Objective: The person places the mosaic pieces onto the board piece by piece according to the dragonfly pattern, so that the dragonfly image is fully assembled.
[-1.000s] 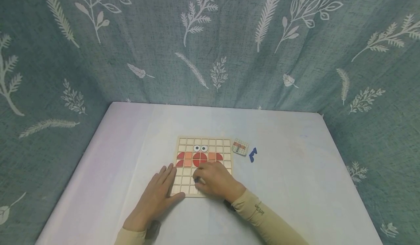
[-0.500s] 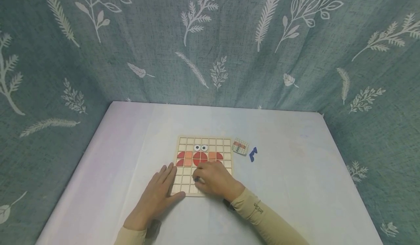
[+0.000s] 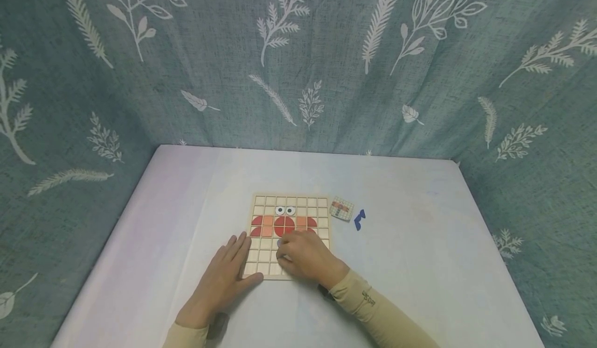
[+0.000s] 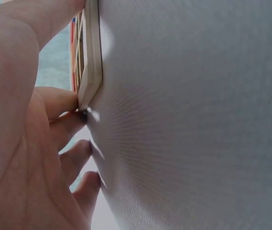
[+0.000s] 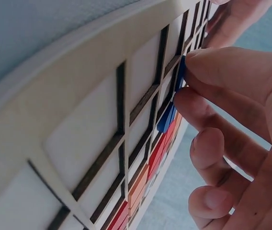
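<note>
A wooden grid board (image 3: 264,255) lies on the table, with red, orange and eye-printed pieces set in its squares. Over its lower middle, my right hand (image 3: 305,255) pinches a small blue piece (image 5: 179,74) between thumb and forefinger, down at the grid. Another blue piece (image 5: 166,117) sits in a square just beyond it, before the red ones. The right hand covers several squares in the head view. My left hand (image 3: 224,273) rests at the board's lower left corner, fingers along the left side and thumb at the front edge (image 4: 94,62).
A small pattern card (image 3: 342,208) lies by the board's upper right corner, printed with a similar grid figure. Loose blue pieces (image 3: 359,220) lie to its right on the white table (image 3: 420,244). A patterned curtain (image 3: 298,78) hangs behind and at both sides.
The right fingers have shifted slightly, and a bit of blue now shows above their tips on the board. The dark blue piece seen between them before is hidden in the head view. Left hand unmoved.
</note>
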A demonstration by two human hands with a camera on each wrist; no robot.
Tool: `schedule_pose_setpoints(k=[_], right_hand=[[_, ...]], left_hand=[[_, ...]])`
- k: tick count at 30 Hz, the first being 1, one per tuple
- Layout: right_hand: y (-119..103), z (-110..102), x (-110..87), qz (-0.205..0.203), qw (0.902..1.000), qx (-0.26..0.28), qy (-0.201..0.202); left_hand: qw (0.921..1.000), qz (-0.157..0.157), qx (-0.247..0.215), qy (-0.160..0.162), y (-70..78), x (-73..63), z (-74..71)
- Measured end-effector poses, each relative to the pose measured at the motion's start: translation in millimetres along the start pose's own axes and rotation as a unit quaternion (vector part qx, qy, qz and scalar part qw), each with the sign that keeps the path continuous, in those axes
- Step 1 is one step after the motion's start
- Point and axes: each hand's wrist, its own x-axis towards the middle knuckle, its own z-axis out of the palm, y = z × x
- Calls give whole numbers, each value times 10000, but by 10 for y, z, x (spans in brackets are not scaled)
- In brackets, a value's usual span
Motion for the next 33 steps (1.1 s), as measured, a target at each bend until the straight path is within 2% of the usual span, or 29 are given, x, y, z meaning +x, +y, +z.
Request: schedule_pose_setpoints(k=[3,7,13,17,23,28,33], right_hand=[[-7,-7,-36,86,10000,34,-20],[-14,-63,-126,393,9989,258,50],[22,-185,-290,695,9940,514,675],[86,-229,-413,870,9911,516,865],[250,-269,-603,1309,9858,422,960],[454,-309,-764,1529,9802,189,1246],[654,-382,-922,1941,9712,21,1383]], left_hand=[[10000,-18,-51,30,1,-6,11],[10000,-28,-68,23,2,-9,16],[9999,-88,-67,-37,9,-7,-1],[9999,-110,-103,-76,9,-5,-2],[9999,-90,-93,-37,1,-9,8],[9998,-132,-136,-75,2,-7,-3],[9996,-147,-195,-103,11,-3,-6]])
